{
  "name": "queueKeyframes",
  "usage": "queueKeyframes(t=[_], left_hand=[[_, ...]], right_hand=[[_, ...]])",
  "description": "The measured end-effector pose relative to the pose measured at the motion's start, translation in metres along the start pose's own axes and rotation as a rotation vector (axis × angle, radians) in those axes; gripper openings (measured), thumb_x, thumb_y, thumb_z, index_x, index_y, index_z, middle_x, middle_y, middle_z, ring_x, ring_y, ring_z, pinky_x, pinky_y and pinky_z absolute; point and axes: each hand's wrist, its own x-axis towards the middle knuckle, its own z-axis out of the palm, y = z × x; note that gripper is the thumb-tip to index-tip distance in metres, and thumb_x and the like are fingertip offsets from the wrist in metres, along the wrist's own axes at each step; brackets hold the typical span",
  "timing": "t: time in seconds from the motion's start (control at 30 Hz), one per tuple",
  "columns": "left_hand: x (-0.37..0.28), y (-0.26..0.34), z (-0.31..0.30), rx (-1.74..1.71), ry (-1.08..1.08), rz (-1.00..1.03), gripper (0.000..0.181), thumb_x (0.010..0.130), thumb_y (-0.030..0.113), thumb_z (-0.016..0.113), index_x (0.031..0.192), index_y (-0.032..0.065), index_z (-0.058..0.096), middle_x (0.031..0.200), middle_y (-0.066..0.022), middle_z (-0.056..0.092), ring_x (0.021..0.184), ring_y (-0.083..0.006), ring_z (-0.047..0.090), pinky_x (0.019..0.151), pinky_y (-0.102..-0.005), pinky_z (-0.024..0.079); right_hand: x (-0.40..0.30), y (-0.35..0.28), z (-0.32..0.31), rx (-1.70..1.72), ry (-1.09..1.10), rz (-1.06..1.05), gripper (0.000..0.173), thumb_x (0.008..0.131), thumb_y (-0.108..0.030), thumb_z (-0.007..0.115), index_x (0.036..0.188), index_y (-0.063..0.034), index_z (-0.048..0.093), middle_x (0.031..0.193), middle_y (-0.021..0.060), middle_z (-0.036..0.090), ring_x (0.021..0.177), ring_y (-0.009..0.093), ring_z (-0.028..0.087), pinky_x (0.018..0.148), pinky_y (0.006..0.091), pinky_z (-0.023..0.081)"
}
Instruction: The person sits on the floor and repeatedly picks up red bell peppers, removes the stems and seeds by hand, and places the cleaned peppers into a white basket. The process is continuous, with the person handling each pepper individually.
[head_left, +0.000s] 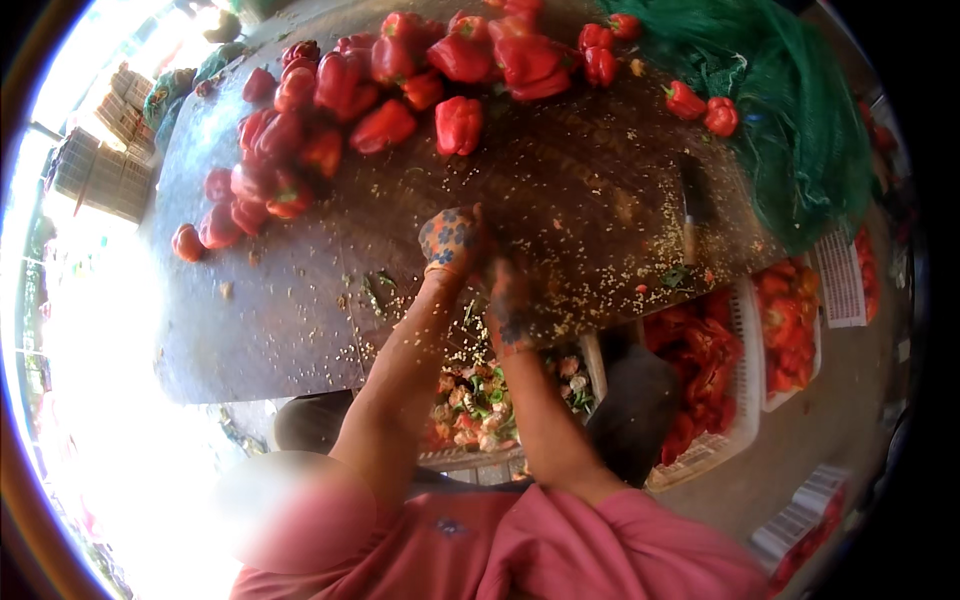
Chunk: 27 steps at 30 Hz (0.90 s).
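My left hand (450, 238), in a glove with a blue flower pattern, is curled over the middle of the brown tabletop (570, 180). My right hand (511, 311), in a similar glove, is blurred by motion just below and to the right of it. Whatever may be between the two hands is hidden or too blurred to make out. Loose pale seeds (472, 334) lie around them. A single red bell pepper (458, 126) rests beyond my hands, in front of a heap of red bell peppers (397, 60).
A knife with a wooden handle (689, 241) lies at the right. Green netting (795, 135) drapes over the right corner, beside two small peppers. A crate of pepper cores (480, 405) stands between my knees. Crates of cut red peppers (694, 352) stand right; stacked crates (101, 176) are far left.
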Motion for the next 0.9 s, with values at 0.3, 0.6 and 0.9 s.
queueKeyframes(t=[0.3, 0.6, 0.9], left_hand=[[-0.019, 0.012, 0.002, 0.147, 0.150, 0.323, 0.045, 0.094, 0.037, 0.043, 0.067, 0.0097, 0.068, 0.070, -0.0109, 0.066, 0.074, -0.0314, 0.064, 0.073, -0.0432, 0.044], [-0.064, -0.049, -0.015, -1.623, 0.030, -0.066, 0.054, 0.091, 0.058, 0.047, 0.093, 0.0052, 0.055, 0.066, -0.0044, 0.058, 0.060, -0.0159, 0.059, 0.058, -0.0295, 0.051], [-0.162, -0.081, 0.002, -0.662, 0.326, 0.256, 0.028, 0.081, 0.020, 0.071, 0.101, 0.0007, 0.066, 0.096, -0.0069, 0.067, 0.086, -0.0215, 0.065, 0.078, -0.0311, 0.052]], right_hand=[[0.109, -0.017, -0.080, 0.718, 0.043, 0.511, 0.026, 0.095, -0.032, 0.047, 0.099, -0.0093, 0.059, 0.073, 0.0020, 0.056, 0.071, 0.011, 0.055, 0.054, 0.0225, 0.039], [-0.019, -0.094, -0.085, 0.688, -0.553, 0.434, 0.038, 0.088, -0.034, 0.064, 0.112, -0.0046, 0.059, 0.099, 0.0053, 0.063, 0.092, 0.017, 0.060, 0.074, 0.0316, 0.051], [-0.072, -0.055, -0.038, -0.353, -0.321, -0.062, 0.026, 0.085, -0.012, 0.063, 0.110, -0.0115, 0.060, 0.096, 0.0102, 0.067, 0.086, 0.024, 0.065, 0.070, 0.0388, 0.051]])
